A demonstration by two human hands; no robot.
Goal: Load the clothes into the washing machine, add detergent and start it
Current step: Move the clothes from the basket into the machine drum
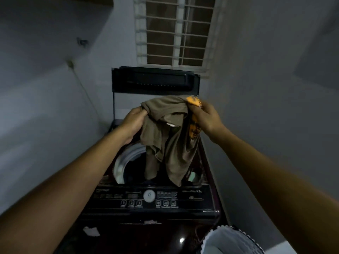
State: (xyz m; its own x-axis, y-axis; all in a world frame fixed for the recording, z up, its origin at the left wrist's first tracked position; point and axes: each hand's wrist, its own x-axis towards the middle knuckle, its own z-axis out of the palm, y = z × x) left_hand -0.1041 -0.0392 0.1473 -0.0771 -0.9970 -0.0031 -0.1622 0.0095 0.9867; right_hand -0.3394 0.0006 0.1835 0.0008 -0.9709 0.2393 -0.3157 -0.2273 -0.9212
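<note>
An olive-brown T-shirt (170, 136) with an orange print hangs over the open drum (122, 162) of a dark top-loading washing machine (150, 200). My left hand (134, 122) grips the shirt's left upper edge. At the upper right corner my right hand (205, 116) pinches the cloth by the orange print. The shirt's lower end dangles into the drum opening. The machine's lid (156, 80) stands raised at the back. Something dark lies deep in the drum, too dim to make out.
The control panel with a round dial (149, 196) and several buttons faces me at the front. A pale laundry basket (231, 242) stands at the lower right beside the machine. Grey walls close in on both sides; a barred window (176, 32) is behind.
</note>
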